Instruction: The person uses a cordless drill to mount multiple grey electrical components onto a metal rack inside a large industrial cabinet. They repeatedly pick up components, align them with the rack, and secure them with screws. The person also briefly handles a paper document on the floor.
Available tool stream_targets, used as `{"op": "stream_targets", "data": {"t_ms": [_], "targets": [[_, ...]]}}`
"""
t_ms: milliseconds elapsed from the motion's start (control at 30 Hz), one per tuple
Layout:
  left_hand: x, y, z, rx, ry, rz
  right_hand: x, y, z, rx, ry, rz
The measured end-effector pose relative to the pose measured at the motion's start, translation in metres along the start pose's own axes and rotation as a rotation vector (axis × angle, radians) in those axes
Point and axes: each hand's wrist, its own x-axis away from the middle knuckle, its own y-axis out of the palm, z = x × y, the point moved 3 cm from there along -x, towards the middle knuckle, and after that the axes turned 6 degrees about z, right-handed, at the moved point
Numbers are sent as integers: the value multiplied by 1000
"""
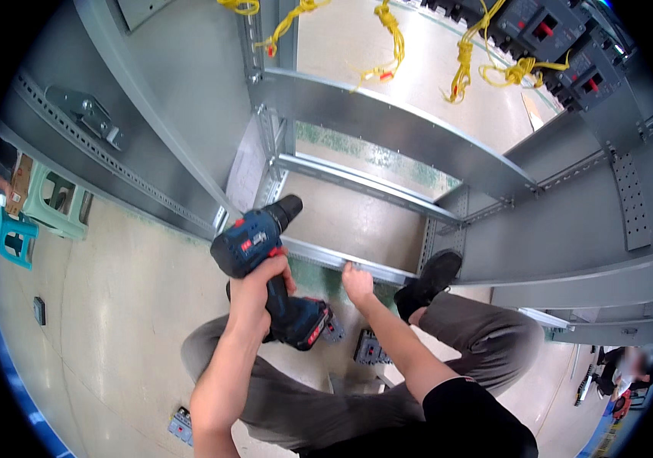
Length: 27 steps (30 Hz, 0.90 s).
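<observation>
My left hand (256,288) is wrapped round the grip of a dark blue cordless drill (244,246) with red accents. The drill's black chuck points up and right, toward the cabinet, and its battery hangs at the lower right. My right hand (357,284) is closed at the front lower rail (315,253) of a grey metal cabinet frame. Its fingertips meet the rail's edge; whatever they pinch, if anything, is too small to make out. The drill's chuck is apart from the rail.
Grey circuit breakers (370,348) lie on the floor between my legs, another (181,426) at lower left. Black breakers (544,30) and bundled yellow wires (391,46) are on the cabinet's upper part. A cross plate (387,118) spans the frame. Stools (55,200) stand left; a person (632,374) is far right.
</observation>
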Motion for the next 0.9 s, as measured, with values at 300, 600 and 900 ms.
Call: {"op": "stream_targets", "data": {"t_ms": [300, 600, 900], "targets": [[1, -2, -2, 58, -80, 5, 3, -7, 4, -3, -110, 179], [1, -3, -6, 52, -117, 8, 1, -7, 5, -31, -129, 171], [-1, -1, -6, 28, -99, 10, -1, -2, 4, -79, -31, 129]]}}
